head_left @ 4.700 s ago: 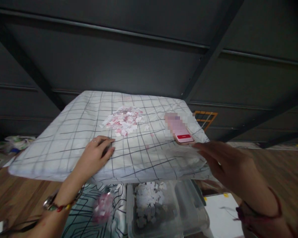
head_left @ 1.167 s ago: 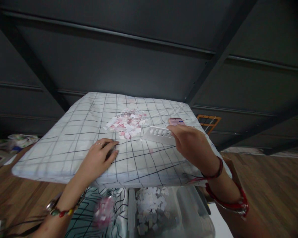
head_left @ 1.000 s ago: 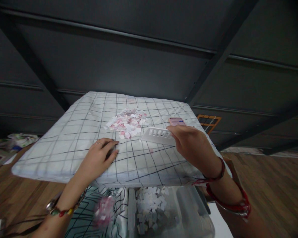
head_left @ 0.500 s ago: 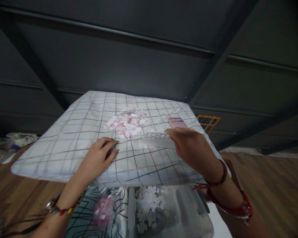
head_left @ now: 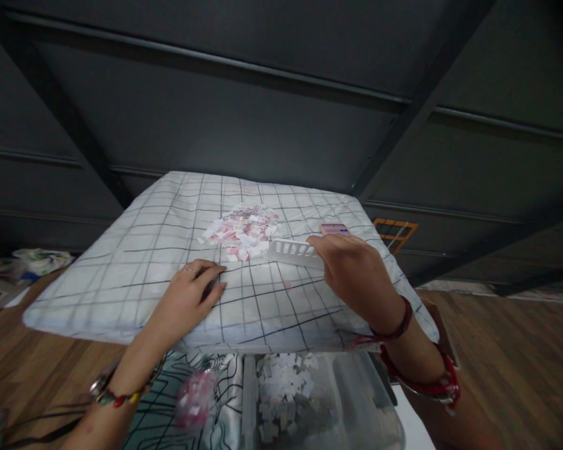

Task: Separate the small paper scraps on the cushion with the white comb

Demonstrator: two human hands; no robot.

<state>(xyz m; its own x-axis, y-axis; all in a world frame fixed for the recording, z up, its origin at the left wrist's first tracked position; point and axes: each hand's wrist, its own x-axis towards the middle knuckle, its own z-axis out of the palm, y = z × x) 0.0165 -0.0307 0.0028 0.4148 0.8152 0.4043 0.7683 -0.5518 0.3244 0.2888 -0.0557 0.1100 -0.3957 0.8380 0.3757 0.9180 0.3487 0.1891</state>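
Observation:
My right hand (head_left: 356,269) grips a white slotted plastic strip (head_left: 291,252) by its right end. Its free end reaches the lower right edge of a pile of small pink and white paper pieces (head_left: 244,231). The pile lies on a white cloth with a black grid (head_left: 136,269). My left hand (head_left: 194,290) rests on the cloth to the lower left of the pile, with thumb and fingers apart and nothing seen in them. A lone pink scrap (head_left: 288,285) lies below the strip.
A phone (head_left: 334,229) lies beyond my right hand, partly covered by it. In front of the table stands a clear plastic box (head_left: 326,400) with white pieces inside. Left of it sits a pink bag (head_left: 196,400) on patterned fabric. Dark panels (head_left: 244,125) rise behind.
My right hand has moved slightly away from me and to the left, bringing the strip to the pile's edge. More of the phone is covered. My left hand stays put.

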